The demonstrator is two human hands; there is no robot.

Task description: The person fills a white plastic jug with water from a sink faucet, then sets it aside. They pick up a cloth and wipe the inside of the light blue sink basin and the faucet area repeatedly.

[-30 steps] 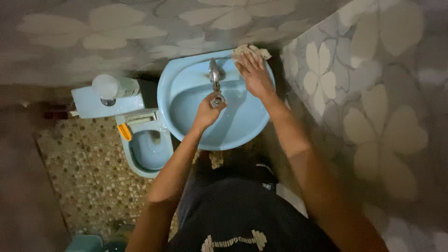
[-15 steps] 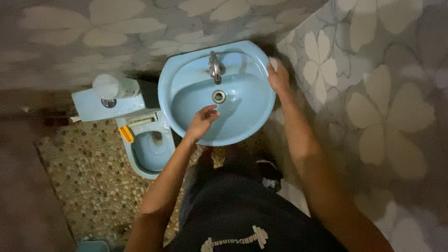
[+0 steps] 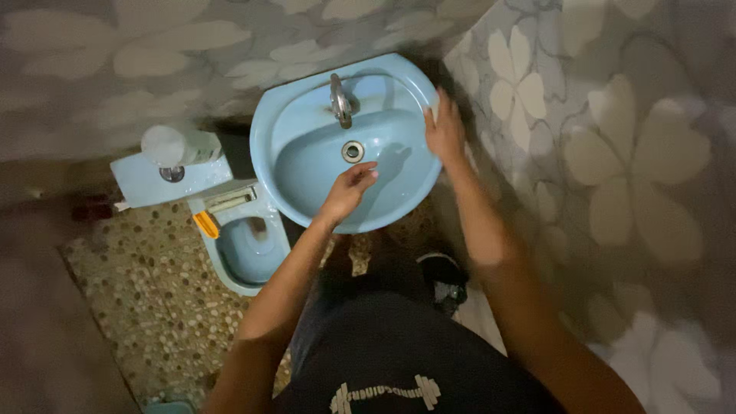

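Left hand (image 3: 349,190) hovering inside blue sink (image 3: 307,126), fingers loosely curled near drain (image 3: 353,151); right hand (image 3: 445,132) flat on right rim (cloth barely visible).

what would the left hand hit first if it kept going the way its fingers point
Probably the drain. The left hand hovers over the blue sink bowl, fingers aimed up and slightly right, towards the drain and the faucet behind it. Its height above the bowl is unclear.

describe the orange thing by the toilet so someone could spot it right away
Start at the light blue sink on the flowered wall, then look left to the matching blue toilet below it. On the toilet's left rim lies a small orange object, the only bright orange among all the blue.
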